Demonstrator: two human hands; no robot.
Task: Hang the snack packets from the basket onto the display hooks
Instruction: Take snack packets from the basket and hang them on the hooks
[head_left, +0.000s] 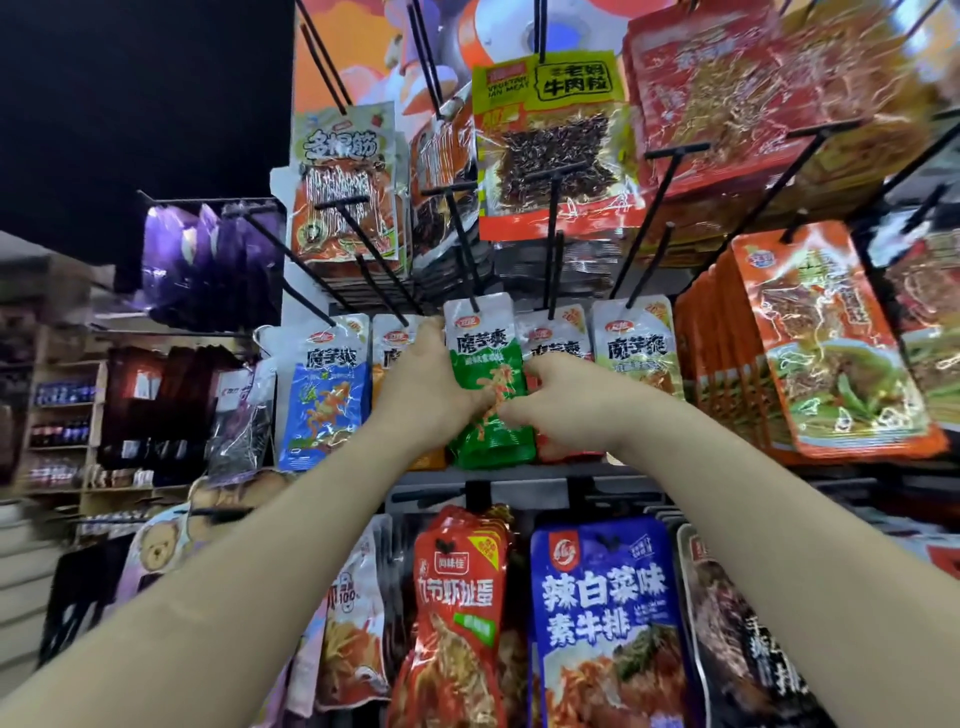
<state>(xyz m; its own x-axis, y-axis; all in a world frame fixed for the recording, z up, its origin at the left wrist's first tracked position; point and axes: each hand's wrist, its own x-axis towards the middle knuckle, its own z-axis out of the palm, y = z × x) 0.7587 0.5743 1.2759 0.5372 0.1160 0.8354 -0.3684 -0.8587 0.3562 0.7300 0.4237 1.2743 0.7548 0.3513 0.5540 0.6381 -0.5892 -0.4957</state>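
A green and white snack packet (485, 358) hangs at the front of a black display hook (462, 239) in the middle row. My left hand (423, 387) grips its left edge, fingers reaching up toward the top corner. On the packet's lower right side, my right hand (558, 402) holds it with curled fingers. The hook's tip passes through the packet's top hole. The basket is out of view.
Neighbouring hooks carry a blue packet (322, 395), a pale green one (636, 343) and large orange packets (826, 353). Above hangs a yellow-green beef packet (553, 145). Below are red (457, 613) and blue (605, 623) packets. Shop shelves (62, 415) stand at far left.
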